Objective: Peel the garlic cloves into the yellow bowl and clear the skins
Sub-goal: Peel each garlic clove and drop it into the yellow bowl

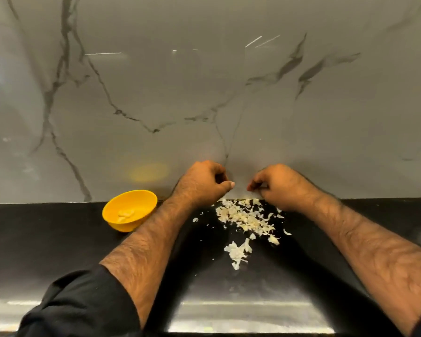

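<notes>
Two hands [204, 183] above skins [247, 218], bowl [129, 210] left

Glossy marble wall [204, 93]; papery skins [246, 218] (dry, flaky).

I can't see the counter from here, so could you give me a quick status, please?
Both hands curled, left hand, right hand; contents hidden. Cloves in yellow bowl. Skins uncleared.

The round yellow plastic bowl [129, 210] stands at the black worktop [46, 239]'s back edge; a scatter of pale papery garlic skins [246, 220] covers its back middle; the grey-veined marble wall [204, 93] closes the back.
</notes>
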The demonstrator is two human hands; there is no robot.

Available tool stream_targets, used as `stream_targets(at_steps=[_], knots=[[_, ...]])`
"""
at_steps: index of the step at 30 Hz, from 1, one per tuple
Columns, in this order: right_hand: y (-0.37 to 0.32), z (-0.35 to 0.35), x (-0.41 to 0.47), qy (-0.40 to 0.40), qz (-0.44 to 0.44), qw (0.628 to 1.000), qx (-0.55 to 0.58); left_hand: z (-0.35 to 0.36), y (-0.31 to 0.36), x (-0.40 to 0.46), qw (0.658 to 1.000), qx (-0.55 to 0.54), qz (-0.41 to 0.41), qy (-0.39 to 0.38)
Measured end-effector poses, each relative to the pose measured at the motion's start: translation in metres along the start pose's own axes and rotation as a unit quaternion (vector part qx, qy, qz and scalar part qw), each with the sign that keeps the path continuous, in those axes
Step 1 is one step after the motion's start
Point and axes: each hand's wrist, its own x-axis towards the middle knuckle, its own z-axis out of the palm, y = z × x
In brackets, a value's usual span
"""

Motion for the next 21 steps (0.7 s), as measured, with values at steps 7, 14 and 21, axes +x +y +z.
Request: stream_targets(at_steps=[7,14,21], knots=[[-0.014,0.024,0.009,-0.038,-0.113,0.968,-0.218,0.018,-0.014,0.009,0.999,-0.022,0.024,-0.009],[-0.012,0.025,0.006,-0.039,-0.115,0.963,-0.239,0.016,-0.011,0.007,0.995,-0.094,0.039,-0.018],[0.002,0.005,-0.012,0.049,-0.027,0.993,0.107,0.012,-0.011,0.004,0.993,-0.106,0.041,-0.021]])
